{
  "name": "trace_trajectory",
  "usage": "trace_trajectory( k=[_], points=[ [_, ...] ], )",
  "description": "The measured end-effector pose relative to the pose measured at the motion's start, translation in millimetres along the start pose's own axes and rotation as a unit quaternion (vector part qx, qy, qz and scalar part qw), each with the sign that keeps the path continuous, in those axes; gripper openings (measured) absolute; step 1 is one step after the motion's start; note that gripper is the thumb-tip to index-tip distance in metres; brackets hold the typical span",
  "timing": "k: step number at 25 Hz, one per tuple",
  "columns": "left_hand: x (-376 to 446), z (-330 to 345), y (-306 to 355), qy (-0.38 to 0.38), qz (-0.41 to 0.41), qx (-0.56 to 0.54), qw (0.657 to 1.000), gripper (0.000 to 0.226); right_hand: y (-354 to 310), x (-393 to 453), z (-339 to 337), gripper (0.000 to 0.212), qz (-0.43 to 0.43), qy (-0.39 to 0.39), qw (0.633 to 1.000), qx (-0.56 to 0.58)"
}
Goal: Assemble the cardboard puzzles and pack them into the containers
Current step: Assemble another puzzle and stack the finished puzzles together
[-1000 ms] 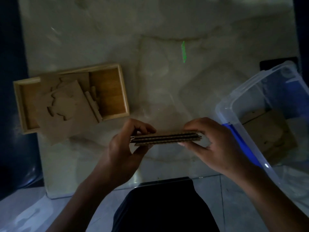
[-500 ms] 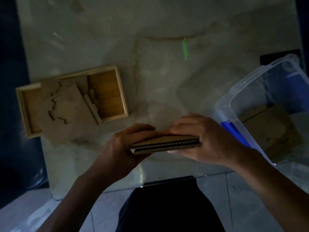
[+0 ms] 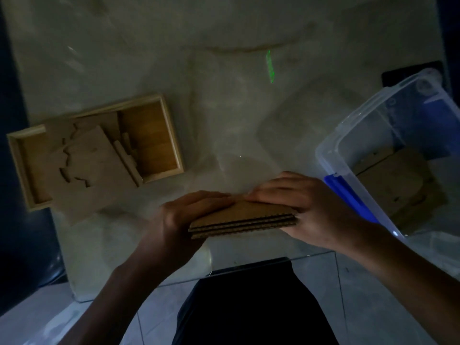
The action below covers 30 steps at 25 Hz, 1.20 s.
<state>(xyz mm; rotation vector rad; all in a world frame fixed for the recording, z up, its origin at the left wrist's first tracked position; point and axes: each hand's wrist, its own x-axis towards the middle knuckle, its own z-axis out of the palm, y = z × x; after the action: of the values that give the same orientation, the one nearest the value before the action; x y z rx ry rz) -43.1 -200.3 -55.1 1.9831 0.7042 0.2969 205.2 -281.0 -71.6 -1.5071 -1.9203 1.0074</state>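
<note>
Left hand point(image 3: 174, 220) and right hand point(image 3: 306, 207) grip a cardboard stack point(image 3: 244, 219), seemingly three layers, between them above the worktop point(image 3: 224, 108).

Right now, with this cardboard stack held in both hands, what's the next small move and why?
Probably carry the cardboard stack right and lower it into the clear plastic bin. The left hand and right hand grip its two ends, the layers look lined up, and the bin stands open just beside the right hand with cardboard already inside.
</note>
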Motion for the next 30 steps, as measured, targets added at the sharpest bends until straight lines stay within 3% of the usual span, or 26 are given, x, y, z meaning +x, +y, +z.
trace_trajectory(
  k=[9,13,16,20,25,30],
  points=[
    [-4,-2,-12,0.017,-0.002,0.038,0.999,0.038,-1,-2,5,0.029,0.023,0.01,1.0,0.0],
    [-5,-4,2,0.034,-0.103,0.005,0.994,0.026,-14,-2,-3,0.022,0.111,0.004,0.992,0.053],
    [3,-13,12,-0.008,-0.215,-0.04,0.976,0.022,-24,-14,-8,0.037,0.217,0.054,0.965,0.139],
    [9,-18,19,-0.066,-0.248,-0.086,0.963,0.037,-43,-30,-1,0.037,0.294,0.099,0.908,0.281],
    [5,-15,29,-0.008,-0.306,-0.202,0.93,0.048,-58,-41,1,0.041,0.328,0.129,0.863,0.361],
    [29,-6,62,0.04,-0.303,-0.264,0.915,0.034,-61,-50,-20,0.047,0.339,0.181,0.846,0.37]
  ],
)
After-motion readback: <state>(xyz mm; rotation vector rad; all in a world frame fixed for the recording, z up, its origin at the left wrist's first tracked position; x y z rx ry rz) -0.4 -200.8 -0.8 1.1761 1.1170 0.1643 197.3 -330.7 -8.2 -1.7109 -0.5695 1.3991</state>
